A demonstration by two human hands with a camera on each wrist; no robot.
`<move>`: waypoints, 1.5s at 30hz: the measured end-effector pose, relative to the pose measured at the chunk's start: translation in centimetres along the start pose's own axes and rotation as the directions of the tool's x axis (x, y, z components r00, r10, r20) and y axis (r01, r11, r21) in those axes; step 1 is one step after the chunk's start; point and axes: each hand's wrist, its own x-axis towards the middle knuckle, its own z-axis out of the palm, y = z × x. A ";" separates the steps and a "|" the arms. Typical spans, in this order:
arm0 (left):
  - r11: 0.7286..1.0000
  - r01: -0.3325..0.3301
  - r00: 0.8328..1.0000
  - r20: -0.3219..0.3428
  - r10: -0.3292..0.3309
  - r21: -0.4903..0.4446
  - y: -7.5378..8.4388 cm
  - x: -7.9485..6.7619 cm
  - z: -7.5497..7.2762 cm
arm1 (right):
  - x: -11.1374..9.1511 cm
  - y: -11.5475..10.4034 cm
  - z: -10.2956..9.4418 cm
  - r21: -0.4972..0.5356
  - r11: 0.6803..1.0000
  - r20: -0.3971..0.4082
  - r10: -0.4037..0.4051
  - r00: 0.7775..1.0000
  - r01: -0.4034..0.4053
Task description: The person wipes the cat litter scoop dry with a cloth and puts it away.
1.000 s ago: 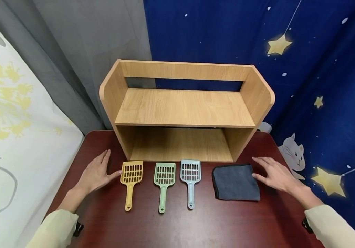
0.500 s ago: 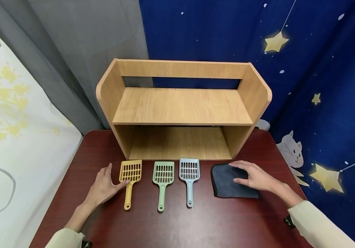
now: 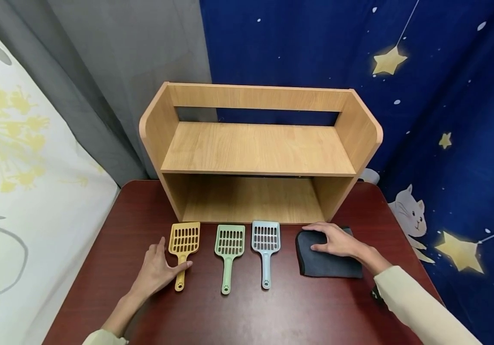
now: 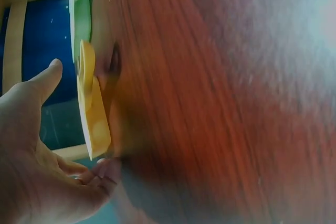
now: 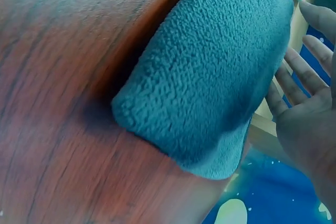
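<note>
Three litter scoops lie in a row with handles toward me: yellow (image 3: 182,257), green (image 3: 228,262) and light blue (image 3: 266,261). My left hand (image 3: 156,270) is beside the yellow scoop, its thumb stretched over the handle in the head view. The left wrist view shows that thumb apart from the yellow scoop (image 4: 97,124), with the other fingertips low by the scoop's end. A folded dark grey cloth (image 3: 332,265) lies to the right. Over its upper part is my right hand (image 3: 335,239), fingers relaxed; in the right wrist view they extend just past the cloth (image 5: 205,66).
A two-level wooden shelf (image 3: 258,148) stands behind the scoops, close to their heads. All of it rests on a dark red-brown table (image 3: 290,306). Grey and star-patterned blue curtains (image 3: 294,43) hang behind, and a white printed curtain (image 3: 52,206) is at the left.
My right hand has moved left from the cloth's right edge to over the cloth. The left hand has come toward me and rightward, its thumb now over the yellow scoop's handle.
</note>
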 end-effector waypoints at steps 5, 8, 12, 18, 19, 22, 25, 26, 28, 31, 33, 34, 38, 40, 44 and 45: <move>1.000 0.017 1.000 0.022 -0.017 -0.004 0.5 -0.2 0.4 | 1.1 0.2 0.7 0.008 1.000 0.028 0.016 0.999 -0.017; 1.000 0.021 0.999 0.032 -0.021 -0.002 0.8 -0.3 0.6 | 1.6 0.4 1.0 -0.018 1.000 0.037 0.010 0.999 -0.010; 1.000 0.017 0.999 0.031 -0.017 0.006 0.9 -0.3 0.9 | 2.1 0.7 1.4 -0.037 0.999 0.031 -0.010 0.999 0.012; 0.999 -0.035 0.999 -0.006 0.035 0.004 0.7 -0.3 1.1 | 2.7 1.0 1.4 0.009 1.000 0.046 -0.002 0.999 0.002; 0.999 -0.045 0.999 -0.012 0.045 0.006 0.6 -0.3 1.2 | 2.8 1.0 1.4 0.018 1.000 0.053 0.004 0.999 -0.005; 0.998 -0.058 0.998 -0.013 0.058 0.006 0.3 -0.4 1.1 | 3.0 1.1 1.3 0.043 0.999 0.078 0.014 0.997 -0.018; 0.999 -0.053 0.999 -0.006 0.053 0.006 0.1 -0.5 0.9 | 3.1 1.2 1.2 0.061 0.998 0.101 0.020 0.995 -0.026; 0.999 -0.052 0.999 -0.007 0.052 0.002 0.1 -0.5 0.9 | 3.0 1.2 1.2 0.067 0.997 0.107 0.021 0.994 -0.028; 0.998 -0.056 0.998 -0.018 0.056 -0.002 -0.1 -0.6 0.9 | 3.0 1.1 1.1 0.080 0.996 0.110 0.022 0.994 -0.031; 0.997 -0.082 0.995 -0.050 0.082 -0.008 -0.3 -0.6 0.8 | 2.8 1.0 0.8 0.090 0.996 0.103 0.014 0.995 -0.023; 0.995 -0.101 0.993 -0.068 0.100 -0.013 -0.5 -0.6 0.8 | 2.6 0.9 0.5 0.093 0.995 0.091 0.012 0.996 -0.021; 0.994 -0.111 0.991 -0.080 0.110 -0.011 -0.6 -0.7 0.8 | 2.6 0.9 0.4 0.093 0.996 0.085 0.009 0.996 -0.017; 0.991 -0.133 0.987 -0.095 0.131 -0.013 -0.8 -0.9 0.7 | 2.3 0.7 -0.5 0.069 0.998 0.056 0.000 0.998 -0.004; 0.991 -0.137 0.986 -0.097 0.135 -0.013 -0.8 -1.0 0.6 | 2.2 0.6 -1.0 0.046 0.999 0.043 -0.009 0.999 0.007; 0.988 -0.151 0.983 -0.105 0.148 -0.015 -0.8 -1.0 0.3 | 1.7 0.4 -2.2 0.020 1.000 0.019 -0.013 1.000 0.012; 0.988 -0.155 0.982 -0.109 0.153 -0.012 -0.8 -0.9 0.2 | 1.6 0.4 -2.5 0.018 1.000 0.012 -0.011 1.000 0.011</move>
